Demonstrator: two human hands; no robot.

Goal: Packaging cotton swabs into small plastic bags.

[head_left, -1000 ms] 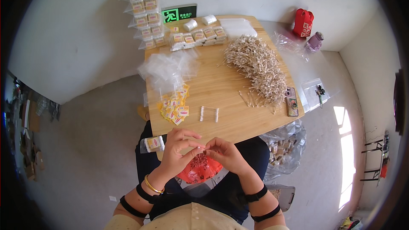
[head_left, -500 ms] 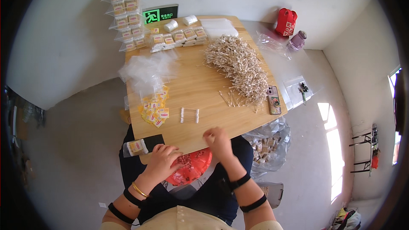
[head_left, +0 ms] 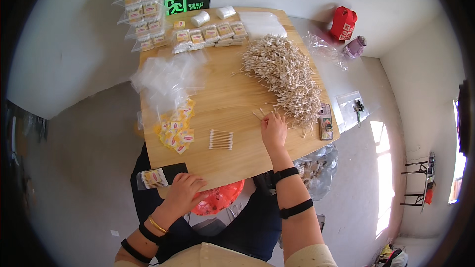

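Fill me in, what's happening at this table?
A person sits at a wooden table sorting cotton swabs. The right hand reaches into the edge of the big swab pile, fingers on a few loose swabs. The left hand rests at the near table edge, beside a filled swab packet. A small aligned bundle of swabs lies mid-table, with yellow labels and clear bags to its left. Finished packets line the far edge.

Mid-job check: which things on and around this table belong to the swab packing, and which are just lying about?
In use: swab heap, small swab bundle, clear bags, yellow labels, filled packs, right hand, left hand.

Lying about: phone, red bag, purple bottle, exit sign.
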